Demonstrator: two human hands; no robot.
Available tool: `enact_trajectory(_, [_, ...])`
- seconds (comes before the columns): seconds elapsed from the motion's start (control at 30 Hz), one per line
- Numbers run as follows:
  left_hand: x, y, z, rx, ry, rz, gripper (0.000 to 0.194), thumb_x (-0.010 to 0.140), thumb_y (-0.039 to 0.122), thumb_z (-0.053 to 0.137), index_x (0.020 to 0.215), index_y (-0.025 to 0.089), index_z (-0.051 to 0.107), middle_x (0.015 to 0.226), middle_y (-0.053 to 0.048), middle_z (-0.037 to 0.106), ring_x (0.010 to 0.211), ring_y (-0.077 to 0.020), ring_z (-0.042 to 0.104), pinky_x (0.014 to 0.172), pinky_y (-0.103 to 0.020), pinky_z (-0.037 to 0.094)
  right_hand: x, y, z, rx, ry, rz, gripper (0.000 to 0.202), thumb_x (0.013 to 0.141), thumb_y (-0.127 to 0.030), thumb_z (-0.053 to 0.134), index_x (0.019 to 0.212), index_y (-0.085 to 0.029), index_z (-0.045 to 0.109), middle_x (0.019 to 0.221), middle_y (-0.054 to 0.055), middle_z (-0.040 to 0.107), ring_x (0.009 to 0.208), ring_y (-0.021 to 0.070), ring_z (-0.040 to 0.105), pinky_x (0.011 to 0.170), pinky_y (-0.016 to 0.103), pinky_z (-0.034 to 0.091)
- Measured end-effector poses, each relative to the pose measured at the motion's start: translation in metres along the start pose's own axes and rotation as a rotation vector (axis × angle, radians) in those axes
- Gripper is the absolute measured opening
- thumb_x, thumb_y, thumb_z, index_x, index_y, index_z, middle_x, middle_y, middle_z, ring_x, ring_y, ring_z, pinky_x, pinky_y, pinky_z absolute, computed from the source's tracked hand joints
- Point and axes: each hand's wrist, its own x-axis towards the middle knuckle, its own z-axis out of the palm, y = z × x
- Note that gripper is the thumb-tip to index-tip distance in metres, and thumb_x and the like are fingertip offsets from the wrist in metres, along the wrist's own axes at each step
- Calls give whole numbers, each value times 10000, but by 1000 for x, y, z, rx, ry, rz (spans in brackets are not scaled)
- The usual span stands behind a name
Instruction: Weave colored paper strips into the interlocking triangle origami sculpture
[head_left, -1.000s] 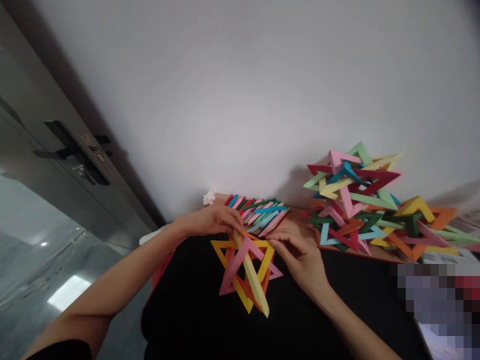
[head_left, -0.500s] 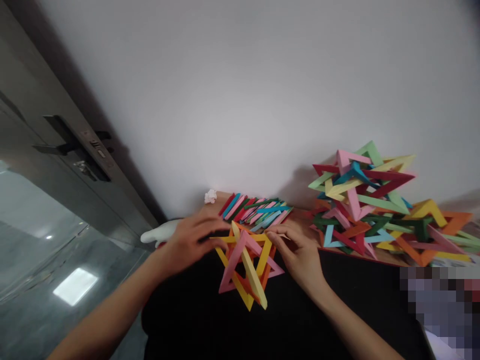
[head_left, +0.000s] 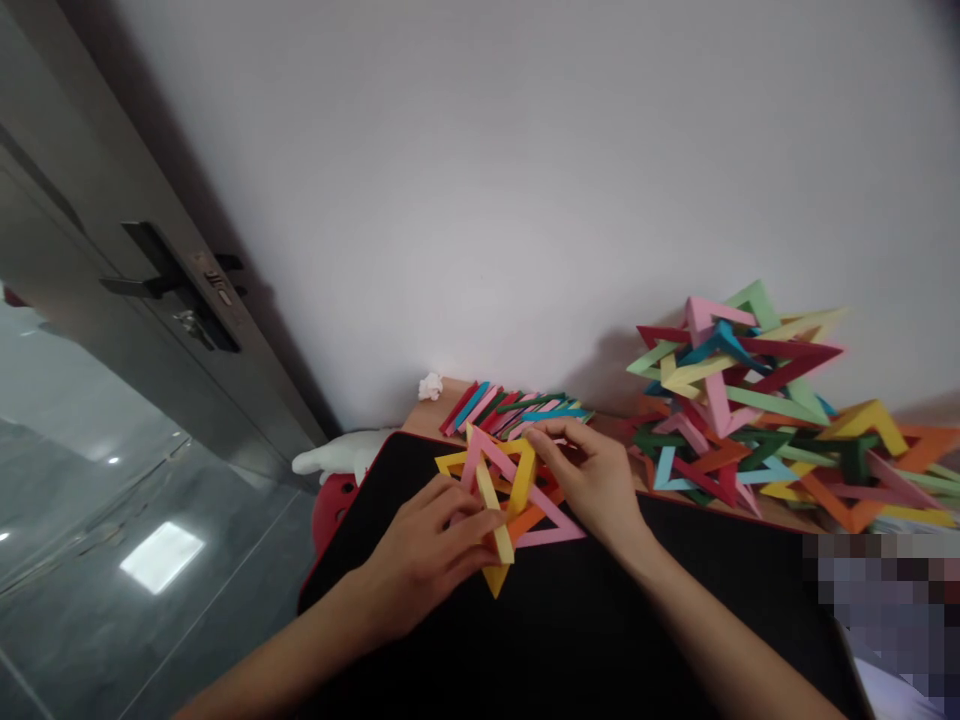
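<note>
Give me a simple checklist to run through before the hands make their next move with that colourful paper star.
1. Right hand holding the paper star: ok, it pinches the upper right corner.
2. Left hand gripping firmly: cannot tell; its fingers are at the pale yellow strip, the grip partly hidden.
3. Star resting on the black surface: cannot tell; it may be held above it.
4. Loose paper strips visible: ok, lying beyond the star.
5. Stacked stars out of the hands: ok, over to the right.
</note>
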Motion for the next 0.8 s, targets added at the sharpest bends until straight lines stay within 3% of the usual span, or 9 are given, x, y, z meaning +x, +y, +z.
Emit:
enact_trajectory(0.17, [15, 4, -19, -35, -34, 45, 265, 842, 305, 650, 1069, 170, 623, 884, -58, 587, 830, -180, 533, 729, -321, 507, 28, -14, -6, -141, -303, -12, 218, 828, -347, 592, 711, -172, 650, 687, 23, 645, 630, 148, 567, 576, 271, 443])
enact_trajectory(0.3, [21, -1, -24, -114, -102, 49, 378, 806, 315, 687, 1148, 179, 604, 1061, -97, 595, 999, -209, 541, 855, -356, 493, 47, -10, 1, -150, -585, 63, 241, 824, -369, 591, 699, -170, 645, 609, -1, 596, 545, 119, 529, 489, 239, 408])
enact_trajectory(0.43, [21, -10, -19, -241, -182, 31, 400, 812, 343, 671, 1171, 174, 614, 1066, -105, 644, 999, -210, 567, 897, -370, 477, 57, -6, 15, -131, -721, 100, 234, 818, -381, 603, 738, -167, 654, 616, 1, 621, 537, 116, 564, 483, 223, 440])
enact_trajectory(0.53, [20, -15, -13, -302, -164, 24, 349, 822, 352, 659, 1130, 187, 653, 1005, -93, 672, 979, -211, 580, 886, -371, 475, 57, -15, 17, -144, -763, 81, 206, 843, -327, 575, 812, -159, 691, 643, 20, 655, 571, 138, 602, 521, 242, 471])
enact_trajectory(0.63, [20, -17, -9, -312, -134, 1, 331, 818, 366, 663, 1099, 191, 671, 967, -89, 686, 947, -210, 589, 856, -371, 481, 46, -34, 6, -215, -650, -22, 184, 853, -205, 527, 898, -172, 702, 773, 56, 701, 706, 181, 639, 648, 298, 495])
enact_trajectory(0.73, [22, -17, -7, -281, -104, -42, 316, 784, 364, 703, 1057, 206, 685, 911, -67, 701, 902, -210, 596, 822, -371, 489, 22, -55, -14, -376, -170, -338, 258, 877, -137, 436, 902, -185, 688, 913, 95, 705, 847, 216, 645, 746, 352, 499])
enact_trajectory(0.8, [25, -15, -6, -262, -61, -99, 295, 767, 349, 724, 1025, 210, 692, 882, -53, 711, 880, -209, 604, 804, -365, 492, 3, -64, -26, -426, -1, -460, 213, 894, -173, 462, 961, -187, 664, 938, 105, 691, 883, 226, 634, 756, 364, 504])
